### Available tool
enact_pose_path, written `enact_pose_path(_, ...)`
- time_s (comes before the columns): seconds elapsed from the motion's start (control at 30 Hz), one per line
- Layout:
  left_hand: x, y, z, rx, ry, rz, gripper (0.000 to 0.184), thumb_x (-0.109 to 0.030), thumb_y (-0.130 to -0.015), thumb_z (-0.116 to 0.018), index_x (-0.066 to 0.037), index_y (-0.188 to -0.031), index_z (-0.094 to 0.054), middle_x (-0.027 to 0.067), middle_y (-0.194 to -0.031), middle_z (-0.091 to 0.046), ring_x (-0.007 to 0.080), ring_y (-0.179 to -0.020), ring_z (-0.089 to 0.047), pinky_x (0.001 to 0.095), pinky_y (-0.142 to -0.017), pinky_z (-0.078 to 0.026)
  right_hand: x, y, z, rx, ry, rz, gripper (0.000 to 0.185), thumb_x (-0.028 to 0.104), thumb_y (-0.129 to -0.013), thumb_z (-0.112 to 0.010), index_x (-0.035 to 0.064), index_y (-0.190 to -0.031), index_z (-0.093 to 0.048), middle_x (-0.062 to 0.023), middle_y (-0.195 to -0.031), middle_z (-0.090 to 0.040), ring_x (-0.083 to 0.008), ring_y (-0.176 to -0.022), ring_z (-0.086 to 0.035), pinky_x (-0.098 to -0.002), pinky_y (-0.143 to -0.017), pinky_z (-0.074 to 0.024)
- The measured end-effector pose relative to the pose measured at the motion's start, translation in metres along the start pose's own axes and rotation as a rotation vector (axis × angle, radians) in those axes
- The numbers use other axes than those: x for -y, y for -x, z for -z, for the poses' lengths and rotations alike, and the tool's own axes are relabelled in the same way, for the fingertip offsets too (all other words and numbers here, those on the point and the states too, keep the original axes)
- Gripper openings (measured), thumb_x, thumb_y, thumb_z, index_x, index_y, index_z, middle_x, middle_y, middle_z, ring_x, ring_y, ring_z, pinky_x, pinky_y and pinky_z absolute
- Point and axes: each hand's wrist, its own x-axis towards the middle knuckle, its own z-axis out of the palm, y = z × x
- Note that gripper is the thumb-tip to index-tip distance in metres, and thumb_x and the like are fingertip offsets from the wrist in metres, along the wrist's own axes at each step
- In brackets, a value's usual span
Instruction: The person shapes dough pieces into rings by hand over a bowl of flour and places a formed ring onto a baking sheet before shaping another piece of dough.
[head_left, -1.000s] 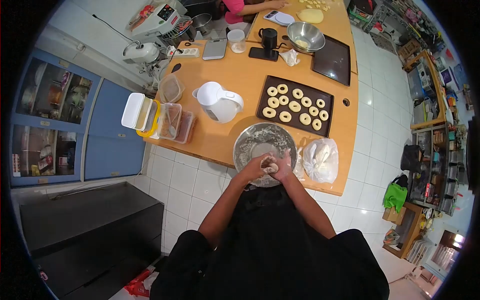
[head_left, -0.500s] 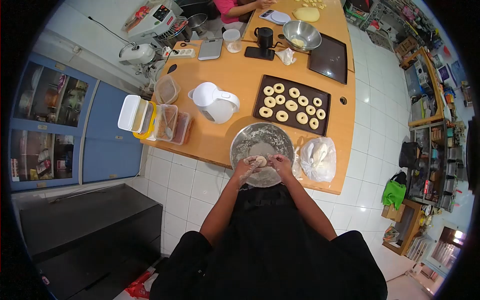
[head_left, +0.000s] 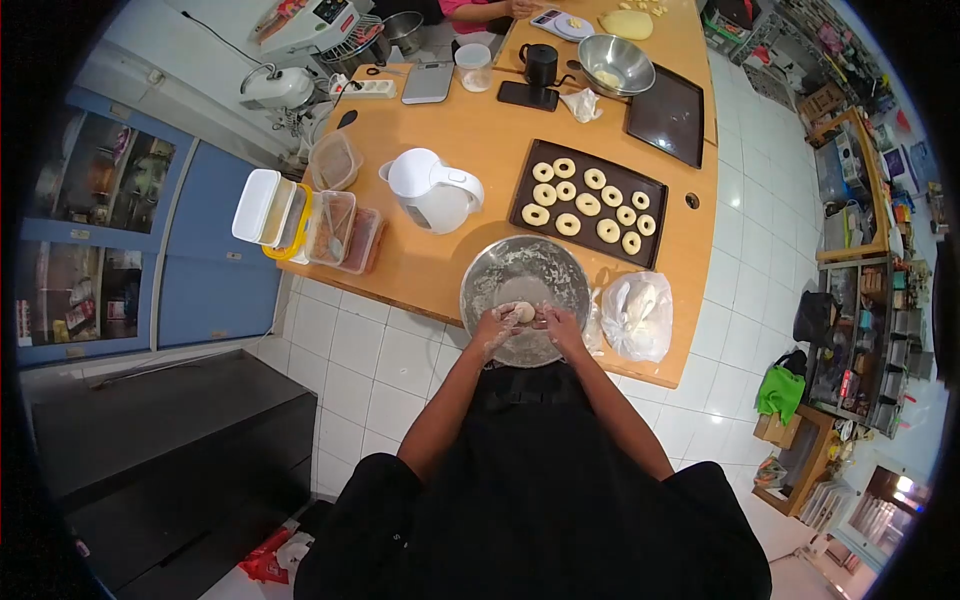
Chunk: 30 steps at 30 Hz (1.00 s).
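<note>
A metal bowl (head_left: 574,262), its inside coated with flour, sits at the table's front edge before me. Over it, my left hand (head_left: 495,328) has its fingers closed around a small round piece of dough (head_left: 524,312). My right hand (head_left: 561,327) is just to the right of the dough, floury fingers bent inward; whether they pinch anything is too small to make out. Beyond the bowl lies a dark baking tray (head_left: 622,181) with several dough rings (head_left: 587,204). Right of the bowl, a plastic bag (head_left: 637,318) holds pale dough.
A white electric kettle (head_left: 432,192) and stacked plastic containers (head_left: 345,235) stand to the left. Farther back are a scale (head_left: 428,82), a black pitcher (head_left: 540,66), another metal bowl (head_left: 617,66) and a second dark tray (head_left: 667,115). A person in a pink sleeve (head_left: 480,12) is across the table.
The view has shifted slightly. Both hands stay over the bowl, with the right fingers turned a little differently beside the dough. The dough piece remains in my left hand.
</note>
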Motion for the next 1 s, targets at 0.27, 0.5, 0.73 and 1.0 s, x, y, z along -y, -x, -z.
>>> enact_pose_path(0.27,0.004,-0.003,0.000,-0.027,-0.021,-0.014,0.033,-0.019,-0.092,-0.055,0.001,-0.119,-0.055,0.0068,-0.108,-0.062,0.0140,-0.092,-0.061,0.0252,-0.072,-0.051,-0.007,-0.001,0.003,-0.113,0.356,0.125,0.033,0.027,-0.090,-0.055,-0.0038,-0.093,-0.066,-0.0091,-0.082,-0.068,-0.0151,-0.075,-0.064,-0.0258,-0.070,-0.0481)
enact_pose_path(0.5,0.000,0.001,-0.001,-0.024,-0.020,-0.032,0.034,-0.021,-0.091,-0.057,0.001,-0.118,-0.056,0.0061,-0.106,-0.063,0.0124,-0.090,-0.061,0.0245,-0.068,-0.050,-0.011,-0.005,0.003,-0.106,0.087,0.053,0.025,0.022,-0.088,-0.061,-0.0018,-0.090,-0.065,-0.0061,-0.076,-0.066,-0.0119,-0.073,-0.063,-0.0257,-0.068,-0.0484)
enact_pose_path(0.73,-0.003,0.001,0.000,-0.009,-0.102,-0.031,0.038,-0.026,-0.090,-0.060,-0.002,-0.120,-0.055,0.0043,-0.109,-0.062,0.0126,-0.095,-0.059,0.0261,-0.075,-0.049,-0.003,-0.002,-0.001,-0.103,0.099,0.029,0.028,0.026,-0.091,-0.057,-0.0011,-0.096,-0.064,-0.0060,-0.081,-0.066,-0.0131,-0.071,-0.064,-0.0264,-0.064,-0.0486)
enact_pose_path(1.0,0.005,-0.002,0.002,0.005,-0.068,-0.077,0.035,-0.022,-0.088,-0.062,0.000,-0.116,-0.058,0.0048,-0.104,-0.064,0.0118,-0.090,-0.060,0.0256,-0.072,-0.048,-0.006,0.000,-0.003,0.021,0.016,-0.020,0.030,0.027,-0.089,-0.060,0.0020,-0.106,-0.062,-0.0042,-0.088,-0.066,-0.0114,-0.079,-0.062,-0.0249,-0.067,-0.0459)
